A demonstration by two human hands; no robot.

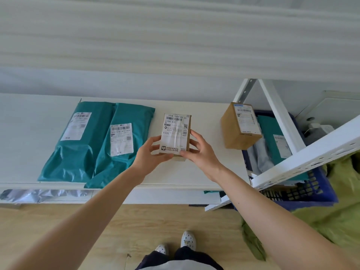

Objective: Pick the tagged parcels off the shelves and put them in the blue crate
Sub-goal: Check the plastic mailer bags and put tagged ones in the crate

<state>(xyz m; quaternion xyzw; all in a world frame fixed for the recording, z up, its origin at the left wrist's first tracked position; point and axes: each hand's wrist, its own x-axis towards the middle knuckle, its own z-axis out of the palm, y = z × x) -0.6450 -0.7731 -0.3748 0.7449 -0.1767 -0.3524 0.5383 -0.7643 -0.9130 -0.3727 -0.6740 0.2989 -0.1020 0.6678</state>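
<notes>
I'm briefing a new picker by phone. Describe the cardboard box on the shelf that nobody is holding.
Find the white shelf board and go to its right end, beside the blue plastic crate. The brown cardboard box stands there alone. Unlike the labelled cardboard box gripped by the left hand and right hand, nothing touches it.

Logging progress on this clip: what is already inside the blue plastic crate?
The blue lattice-walled plastic crate holds a teal plastic mailer bag with a white label and a pale grey plastic bag. The white metal shelf frame covers the rest.
</notes>
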